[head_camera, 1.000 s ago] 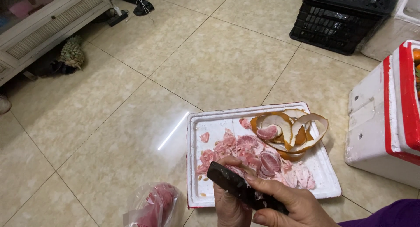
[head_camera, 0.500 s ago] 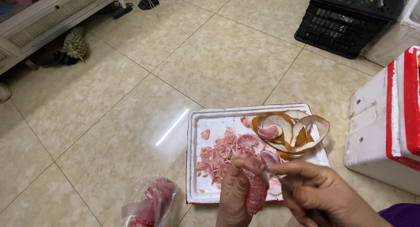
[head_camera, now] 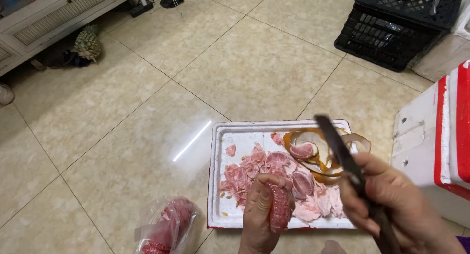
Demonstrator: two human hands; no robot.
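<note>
Head view: the floor [head_camera: 122, 117] is glossy beige tile with thin grout lines and a bright streak of reflected light near the middle. Far left stands a pale cabinet [head_camera: 54, 14] with a pineapple [head_camera: 88, 42] on the floor beside it. Far right sits a black crate [head_camera: 399, 26], and at the right edge a white foam box [head_camera: 431, 141] with red trim.

A white foam tray [head_camera: 218, 185] lies on the tiles in the near middle, holding pink fruit scraps [head_camera: 254, 168] and curled orange peel [head_camera: 323, 156] at its far right corner.

The left hand [head_camera: 259, 215] is closed around a pink fruit segment [head_camera: 280, 210], held just above the tray's near edge. The right hand [head_camera: 396, 205] grips a dark knife [head_camera: 345, 158], its blade angled up and to the far left, over the tray's right side and apart from the segment.

A clear bag [head_camera: 166, 227] of pink pieces lies near left of the tray. Bare tile stretches left and far of the tray; the foam box crowds the right.
</note>
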